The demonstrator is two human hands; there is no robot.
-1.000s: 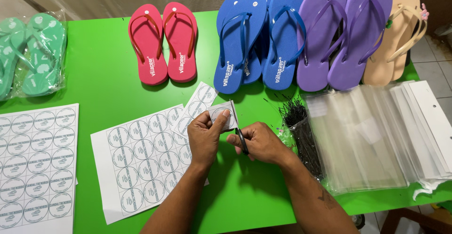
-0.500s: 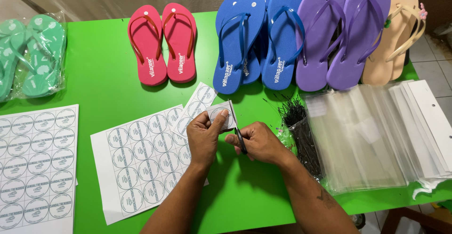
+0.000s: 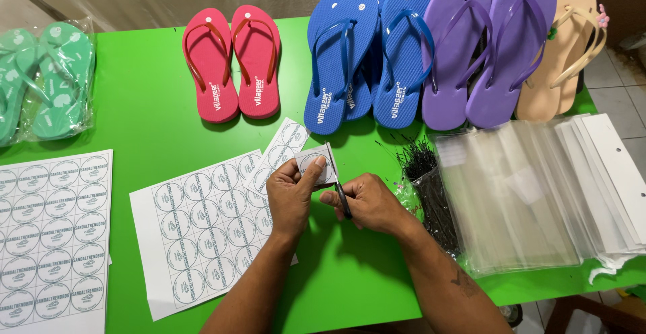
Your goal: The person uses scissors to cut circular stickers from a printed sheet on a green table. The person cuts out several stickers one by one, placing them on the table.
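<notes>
My left hand (image 3: pixel 291 196) pinches a small square paper piece with one round label (image 3: pixel 314 166) printed on it, held just above the green table (image 3: pixel 148 125). My right hand (image 3: pixel 367 201) grips dark-handled scissors (image 3: pixel 338 184), whose blades run along the right edge of that piece. Both hands meet over the table's middle. Under my left hand lies a white sheet of round labels (image 3: pixel 202 226), with a strip cut from its upper right.
A second label sheet (image 3: pixel 50 233) lies at the left edge. Red (image 3: pixel 232 61), blue (image 3: pixel 367 58), purple (image 3: pixel 488 45) and beige flip-flops (image 3: pixel 562 45) line the back; bagged green ones (image 3: pixel 44 82) sit far left. Clear bags (image 3: pixel 531 193) and black ties (image 3: pixel 427 186) lie at right.
The hands and scissors stay in nearly the same place; the paper piece has shifted only slightly between my fingers.
</notes>
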